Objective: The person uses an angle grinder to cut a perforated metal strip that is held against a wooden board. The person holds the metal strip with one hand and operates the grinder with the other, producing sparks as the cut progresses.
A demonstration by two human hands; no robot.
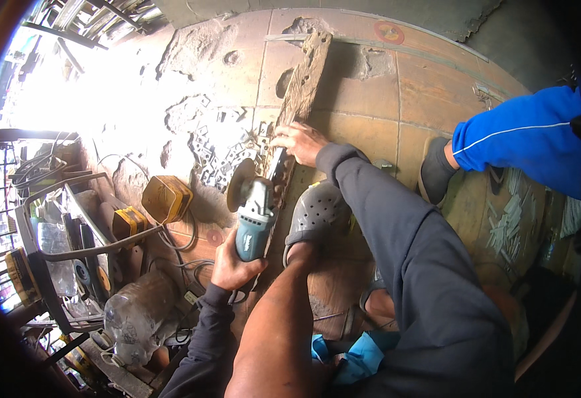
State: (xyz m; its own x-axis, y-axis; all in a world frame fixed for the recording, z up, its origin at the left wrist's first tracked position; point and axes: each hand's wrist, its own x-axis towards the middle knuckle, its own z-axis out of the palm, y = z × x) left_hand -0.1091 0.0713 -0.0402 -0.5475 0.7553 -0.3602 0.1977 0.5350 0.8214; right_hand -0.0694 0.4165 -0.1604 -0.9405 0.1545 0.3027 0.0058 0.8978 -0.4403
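My left hand [234, 265] is closed around the teal body of an angle grinder [253, 232]. Its round disc [240, 184] faces the left side of a long, worn wooden plank [307, 76] on the floor. Past the grinder's head, my right hand [300, 142] bends its fingers over the plank, pinching what looks like a thin metal strip [276, 161] against it. The fingers partly hide this strip. My foot in a grey clog [317, 209] rests along the plank, close to the grinder. Many small cut metal pieces [221, 149] lie scattered left of the plank.
Left of me stand yellow-and-black cut-open containers [168, 199], a metal frame [98, 255], a large clear plastic bottle [138, 315] and loose cables [184, 265]. At right, another person's leg in blue trousers [519, 136] is near, with metal strips [506, 225] on the floor.
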